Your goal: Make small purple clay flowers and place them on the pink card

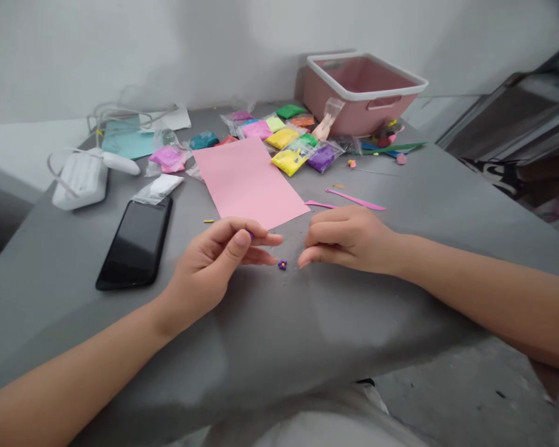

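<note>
A small purple flower with a yellow centre [282,265] lies on the grey table between my two hands. My left hand [218,261] pinches a tiny purple piece of clay [251,235] between thumb and index finger; the other fingers stretch out towards the flower. Most of that piece is hidden behind the thumb. Just right of the flower, my right hand [347,239] rests low over the table with its fingers curled in and the thumb beneath them. Whether anything sits inside its fingers is hidden. Two pink modelling tools, one a pink plastic knife [356,199], lie behind my right hand.
A pink paper sheet [251,180] lies ahead of my hands, with bags of coloured clay [291,160] behind it. Left are a black phone [135,245] and a white power strip [81,179]. A pink basket [354,102] stands at the back right. A yellow bit [209,221] lies left.
</note>
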Motion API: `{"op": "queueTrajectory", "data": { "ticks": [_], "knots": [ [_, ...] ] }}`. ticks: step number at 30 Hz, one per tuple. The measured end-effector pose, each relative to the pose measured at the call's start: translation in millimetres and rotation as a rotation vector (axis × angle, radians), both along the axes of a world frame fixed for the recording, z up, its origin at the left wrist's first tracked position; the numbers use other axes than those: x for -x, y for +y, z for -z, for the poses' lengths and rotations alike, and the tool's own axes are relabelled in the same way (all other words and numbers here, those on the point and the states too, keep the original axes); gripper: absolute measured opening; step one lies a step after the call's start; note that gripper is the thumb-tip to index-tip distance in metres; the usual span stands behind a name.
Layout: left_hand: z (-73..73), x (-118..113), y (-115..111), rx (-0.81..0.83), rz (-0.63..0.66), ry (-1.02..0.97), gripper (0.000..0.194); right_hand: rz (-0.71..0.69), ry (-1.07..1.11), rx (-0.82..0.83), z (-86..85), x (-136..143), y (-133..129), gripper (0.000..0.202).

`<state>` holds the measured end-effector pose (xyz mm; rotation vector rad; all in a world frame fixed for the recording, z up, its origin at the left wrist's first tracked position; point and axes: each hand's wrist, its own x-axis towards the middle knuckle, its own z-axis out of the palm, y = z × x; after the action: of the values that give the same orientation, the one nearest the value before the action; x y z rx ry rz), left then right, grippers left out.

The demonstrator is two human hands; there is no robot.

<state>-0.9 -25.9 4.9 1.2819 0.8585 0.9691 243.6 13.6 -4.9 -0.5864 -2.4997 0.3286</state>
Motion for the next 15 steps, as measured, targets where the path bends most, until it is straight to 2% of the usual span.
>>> {"op": "queueTrajectory", "data": {
  "ticks": [2,6,12,15],
  "knots": [
    [1.0,0.2,0.1,0.054,0.036,-0.071,0.027,-0.011,0.005,-0.014,-0.2,1.0,0.3,0.035],
    [1.7,0.9,0.7,0.124,0.08,-0.128,0.031,-0.092,0.021,-0.027,0.9,3.6,0.0,0.017],
    [2.8,0.5,1.7,0.112,0.09,-0.141,0.031,-0.097,0.03,-0.042,2.9,1.9,0.7,0.018],
    [4.1,0.8,2.0,0.073,0.053,-0.143,0.032,-0.095,0.046,-0.043,3.2,1.2,0.8,0.013]
  ]
}}
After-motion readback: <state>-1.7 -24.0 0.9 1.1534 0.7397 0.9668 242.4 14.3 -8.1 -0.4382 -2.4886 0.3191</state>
